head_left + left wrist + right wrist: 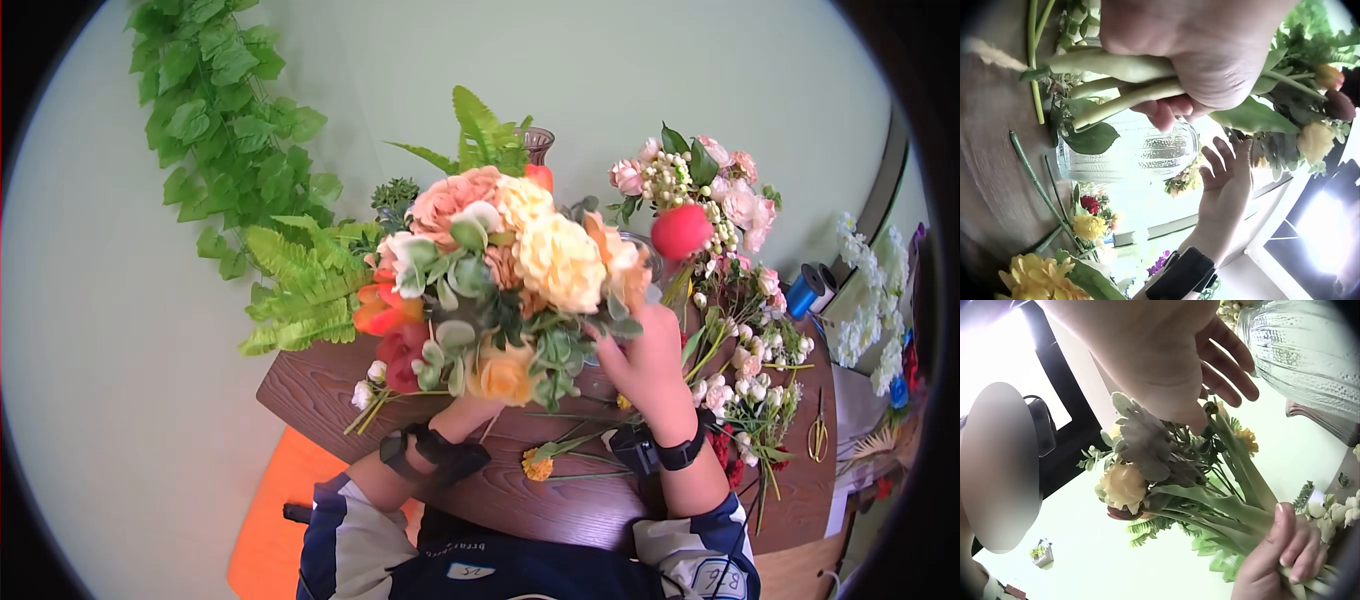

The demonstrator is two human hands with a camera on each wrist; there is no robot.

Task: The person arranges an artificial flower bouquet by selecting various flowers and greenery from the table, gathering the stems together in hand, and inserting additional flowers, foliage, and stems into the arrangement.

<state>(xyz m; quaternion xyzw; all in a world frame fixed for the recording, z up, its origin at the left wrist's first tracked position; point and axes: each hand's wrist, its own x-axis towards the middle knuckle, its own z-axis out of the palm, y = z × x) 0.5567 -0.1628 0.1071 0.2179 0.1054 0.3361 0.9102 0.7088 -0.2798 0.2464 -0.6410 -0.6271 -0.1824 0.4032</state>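
The left hand [1191, 56] holds a bouquet [500, 270] of peach, cream and red flowers above the wooden desk [560, 500], its grip clamped around the bunched green stems [1122, 81]. The right hand [645, 365] rests against the bouquet's right side, fingers spread apart and holding nothing, apparently touching the foliage, though leaves hide the fingertips. A ribbed glass vase [1141, 150] stands just behind the stems. Loose stems and a yellow bloom [537, 465] lie on the desk near the wrists.
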